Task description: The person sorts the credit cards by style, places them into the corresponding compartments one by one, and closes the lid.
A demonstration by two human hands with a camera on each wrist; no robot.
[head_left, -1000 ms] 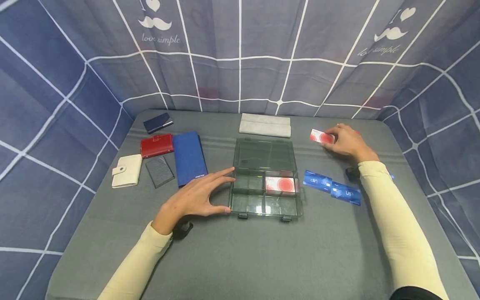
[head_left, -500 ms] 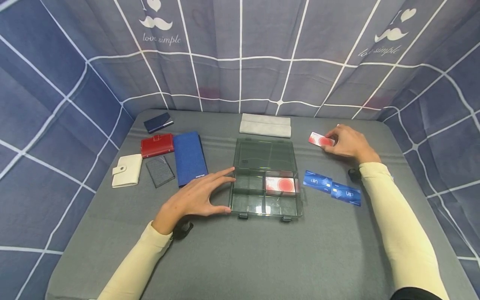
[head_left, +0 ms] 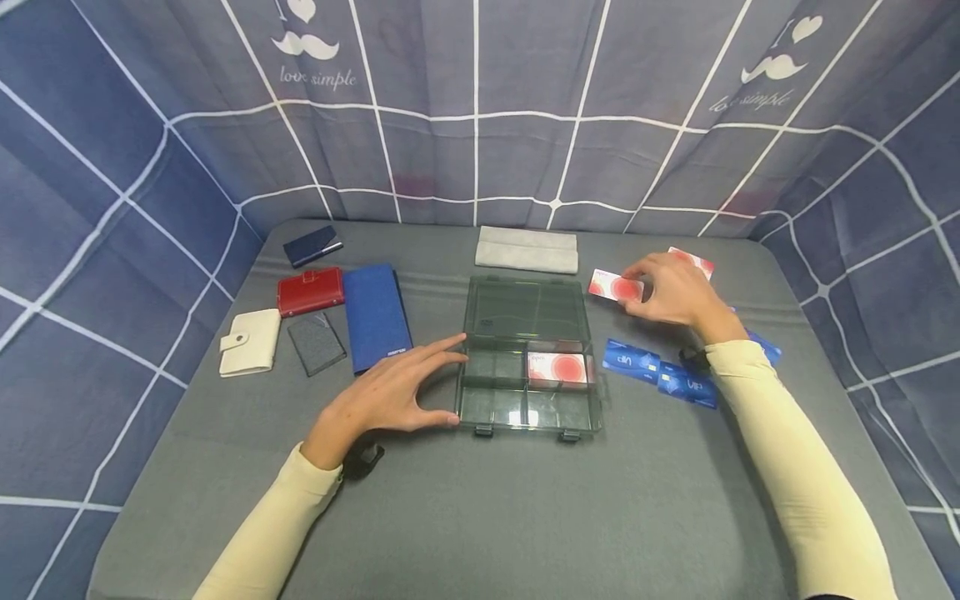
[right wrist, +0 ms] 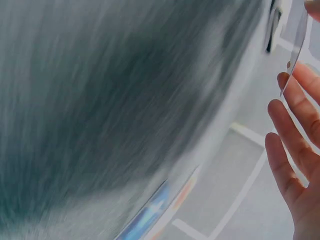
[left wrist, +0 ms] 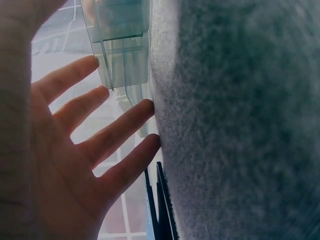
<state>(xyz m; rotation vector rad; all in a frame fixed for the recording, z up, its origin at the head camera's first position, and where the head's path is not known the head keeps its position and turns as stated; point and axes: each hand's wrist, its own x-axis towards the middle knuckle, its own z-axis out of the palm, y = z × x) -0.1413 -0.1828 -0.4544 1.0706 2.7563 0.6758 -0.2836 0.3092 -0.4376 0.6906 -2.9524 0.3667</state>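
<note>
Backdrop: blue-grey curtain [head_left: 517,158] with white grid lines, grey worktop [head_left: 480,508] below it.
Right hand [head_left: 670,287]: grip's clamped on one end of a card [head_left: 617,286], thumb one side, fingers the other. Right wrist cam shows it edge-on.
Card: red and white, near the box's back right corner, far end sticking out free. Can't tell if it's fully off the worktop.
Spare card [head_left: 697,260]: similar one, partly hidden behind that hand.
VIP cards [head_left: 630,359]: blue, one beside the other, right of the box, the wrist right by them. Another bit of blue [head_left: 765,347] pokes out past the sleeve.
Box [head_left: 491,408]: clear green, divided up, with a boxed card [head_left: 557,367] in the right compartment behind the front row.
Left hand [head_left: 390,392]: fingers spread apart, not gripping, tips at the box's left edge.
Far stuff: pale pouch [head_left: 527,250] behind the box, wallets [head_left: 377,319] off left.
What could go wrong: one-end hold, so a loose pinch could let the card swivel or drop. A low wrist might drag the VIP cards. Bump the box and it could skid, since the left hand isn't clamping it.
</note>
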